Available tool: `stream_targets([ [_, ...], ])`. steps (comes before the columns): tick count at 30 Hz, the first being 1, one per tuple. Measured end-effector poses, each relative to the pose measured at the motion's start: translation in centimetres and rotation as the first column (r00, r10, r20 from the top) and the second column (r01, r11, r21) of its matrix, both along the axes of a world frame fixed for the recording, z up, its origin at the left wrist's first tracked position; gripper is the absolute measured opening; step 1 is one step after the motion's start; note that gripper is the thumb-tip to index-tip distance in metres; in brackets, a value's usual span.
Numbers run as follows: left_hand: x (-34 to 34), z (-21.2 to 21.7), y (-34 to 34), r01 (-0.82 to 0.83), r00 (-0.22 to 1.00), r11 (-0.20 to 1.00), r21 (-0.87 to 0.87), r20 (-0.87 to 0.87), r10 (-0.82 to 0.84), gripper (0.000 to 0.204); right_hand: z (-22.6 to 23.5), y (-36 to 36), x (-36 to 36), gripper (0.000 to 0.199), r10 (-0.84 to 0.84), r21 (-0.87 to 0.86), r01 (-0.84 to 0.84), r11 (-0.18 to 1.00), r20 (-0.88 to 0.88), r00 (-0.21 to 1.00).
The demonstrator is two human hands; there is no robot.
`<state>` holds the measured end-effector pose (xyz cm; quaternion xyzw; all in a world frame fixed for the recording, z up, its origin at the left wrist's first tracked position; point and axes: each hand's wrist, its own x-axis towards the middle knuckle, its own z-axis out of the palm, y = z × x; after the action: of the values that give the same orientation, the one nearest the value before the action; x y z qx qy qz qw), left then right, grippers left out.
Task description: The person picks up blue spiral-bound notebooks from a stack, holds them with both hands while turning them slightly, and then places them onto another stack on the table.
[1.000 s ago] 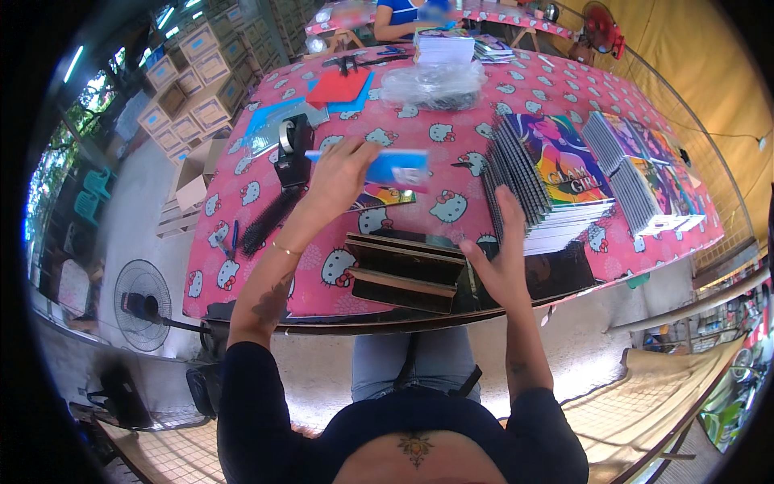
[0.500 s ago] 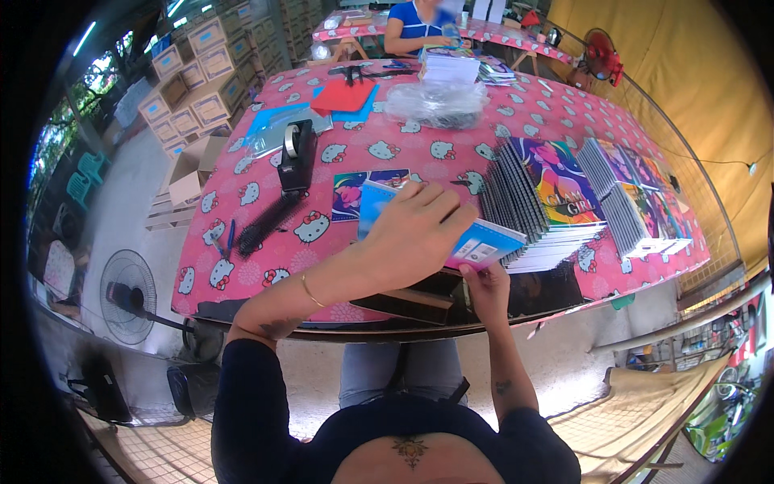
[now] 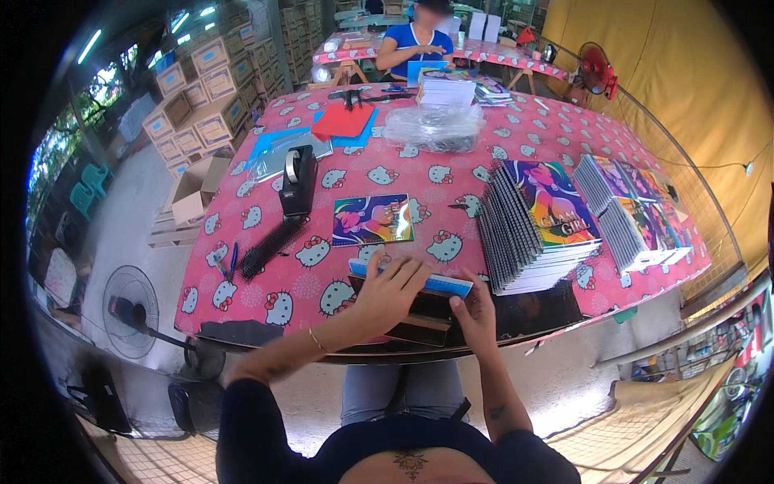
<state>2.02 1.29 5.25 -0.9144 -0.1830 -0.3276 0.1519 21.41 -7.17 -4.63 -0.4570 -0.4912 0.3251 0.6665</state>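
A blue notebook cover (image 3: 448, 285) with a row of small holes along its upper edge stands nearly edge-on at the table's front, against a black metal-looking holder (image 3: 419, 322). My left hand (image 3: 389, 297) is closed over its left part, fingers bent across the top edge. At the right end my right hand (image 3: 477, 313) pinches it between thumb and fingers. Whether loose pages sit behind the cover is hidden. Just beyond lies a colourful printed cover (image 3: 372, 220), flat on the pink tablecloth (image 3: 310, 282).
A tall stack of spiral notebooks (image 3: 536, 226) stands to the right, with more notebooks (image 3: 633, 210) beyond. Leftward are a tape dispenser (image 3: 298, 181), black binding coils (image 3: 270, 246) and pens (image 3: 234, 258). Farther off lie plastic sleeves (image 3: 433, 125) and a red sheet (image 3: 344, 122); a co-worker (image 3: 415, 48) sits opposite.
Both hands have brought the blue cover down and nearer to me, from a slant to upright at the holder. The printed cover is now uncovered. The co-worker now has a blue sheet in front.
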Motion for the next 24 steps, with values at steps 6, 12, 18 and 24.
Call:
stream_targets([
  [6, -5.4, -6.9, -0.2, 0.185, 0.692, 0.645, -0.741, 0.565, 0.451, 0.05, -1.0, 1.7, -2.0, 0.049, -0.095, 0.005, 0.094, 0.996, 0.058, 0.994],
  [12, -16.5, -12.0, 10.8, -0.363, 0.821, 0.786, -0.5, 0.228, 0.524, 0.048, -0.3, 0.5, 2.0, 0.042, -0.058, 0.005, 0.058, 0.998, 0.122, 0.991],
  [18, -24.1, -14.8, 16.0, -0.737, 0.634, 0.587, -0.334, -0.041, 0.772, 0.029, -0.8, 0.2, 2.2, 0.04, -0.023, -0.013, 0.024, 1.0, 0.104, 0.994],
  [24, -22.2, -14.9, 15.6, -0.736, 0.674, 0.67, -0.1, -0.015, 0.739, 0.017, -0.7, 1.1, 2.0, 0.037, -0.04, 0.027, 0.037, 0.999, 0.103, 0.994],
])
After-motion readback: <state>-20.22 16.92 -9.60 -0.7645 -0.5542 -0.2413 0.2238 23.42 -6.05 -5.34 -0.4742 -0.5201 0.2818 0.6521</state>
